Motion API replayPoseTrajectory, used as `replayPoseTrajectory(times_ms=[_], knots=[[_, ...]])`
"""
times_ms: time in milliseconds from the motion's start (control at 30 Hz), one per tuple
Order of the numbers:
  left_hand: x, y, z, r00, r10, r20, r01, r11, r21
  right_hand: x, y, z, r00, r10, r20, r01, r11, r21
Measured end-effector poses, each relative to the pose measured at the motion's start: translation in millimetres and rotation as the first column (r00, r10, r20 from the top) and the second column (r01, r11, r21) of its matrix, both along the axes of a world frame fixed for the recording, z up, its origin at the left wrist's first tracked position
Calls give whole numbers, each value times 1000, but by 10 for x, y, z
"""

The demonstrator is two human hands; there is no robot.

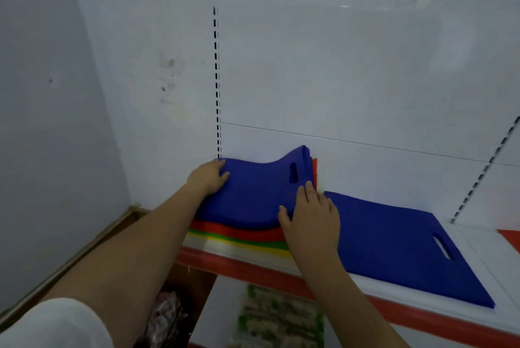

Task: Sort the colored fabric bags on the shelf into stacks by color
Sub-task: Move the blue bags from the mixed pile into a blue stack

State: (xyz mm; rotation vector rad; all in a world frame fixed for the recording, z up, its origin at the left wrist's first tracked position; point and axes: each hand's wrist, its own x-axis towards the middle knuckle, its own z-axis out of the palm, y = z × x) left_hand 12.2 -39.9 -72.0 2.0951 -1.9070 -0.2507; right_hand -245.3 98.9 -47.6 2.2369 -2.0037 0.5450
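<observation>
Left hand (209, 176) grips far-left edge of top blue bag (253, 193) on mixed pile; right hand (309, 214) rests flat w/ straight fingers, prob. steadying it for transfer to blue stack (399, 246) just beside, on shelf (501, 269).

there is one view only, from a wide-angle camera on the person's head, so no second view shares the scene. it looks forward and down onto a white shelf (475, 238) with a red front edge, and faces the white back wall (337, 66) squarely. it sits close: both forearms reach in from the bottom edge and fill much of the lower frame. straight lines bend toward the edges. below the shelf the picture is blurred, perhaps packaged goods.
</observation>
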Motion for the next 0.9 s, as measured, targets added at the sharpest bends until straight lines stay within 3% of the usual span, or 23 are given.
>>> replayPoseTrajectory(times_ms=[100,300,467,633,733,800,900], knots=[[14,-40,-174,998,5,69,-4,1000,-6,-20,12,-56,1000,-14,-8,14,1000,6],[-44,19,-157,970,71,232,-23,979,-202,63,12,-94,988,-87,-124,74,992,-107],[-99,80,8,973,84,213,-34,972,-231,175,49,-48,967,-81,-240,66,996,-66],[-130,179,378,998,45,45,-23,914,-405,81,8,-29,998,-37,46,53,904,-424],[-282,209,669,989,-19,-150,-55,878,-475,-88,58,152,945,133,299,15,895,-445],[-442,191,821,981,-55,-187,-38,887,-459,-254,68,259,878,201,434,26,886,-462],[-757,160,967,958,-104,-267,-13,915,-403,-577,89,294,834,291,469,48,808,-587]])
